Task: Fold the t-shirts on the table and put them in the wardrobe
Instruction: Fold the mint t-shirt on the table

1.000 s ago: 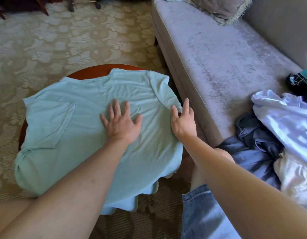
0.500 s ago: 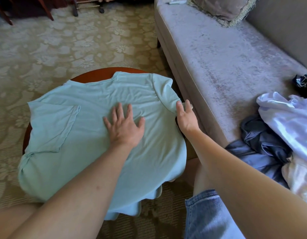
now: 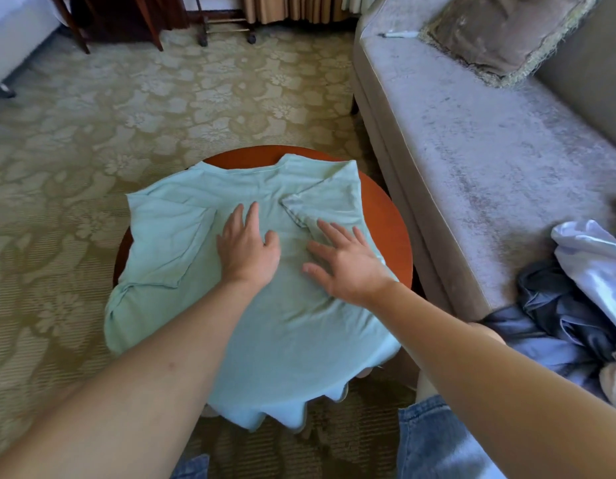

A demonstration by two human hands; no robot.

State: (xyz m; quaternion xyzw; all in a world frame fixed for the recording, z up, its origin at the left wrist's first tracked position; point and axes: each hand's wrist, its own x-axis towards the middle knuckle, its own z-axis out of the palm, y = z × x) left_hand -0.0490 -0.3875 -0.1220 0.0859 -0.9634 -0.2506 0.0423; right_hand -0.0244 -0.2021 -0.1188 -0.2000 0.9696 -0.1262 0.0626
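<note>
The mint-green t-shirt lies spread on the round wooden table, collar at the far side and hem hanging over the near edge towards me. Its left sleeve is turned in flat over the body. The right sleeve is turned in too, lying at an angle towards the middle.

My left hand rests flat on the centre of the shirt, fingers straight and close together, thumb out to the side; it holds nothing. My right hand lies just beside it, palm down on the cloth with fingers spread, the fingertips touching the lower edge of the folded right sleeve. It also grips nothing.

The table's red-brown rim shows bare on the far and right sides of the shirt. Under it is a floral patterned carpet. To my right stands a grey velvet sofa, with a fringed cushion at its far end and a pen beside that. Nearer me on the sofa sits a heap of clothes: a white satiny garment over a dark blue garment. My denim shorts show at the bottom.
</note>
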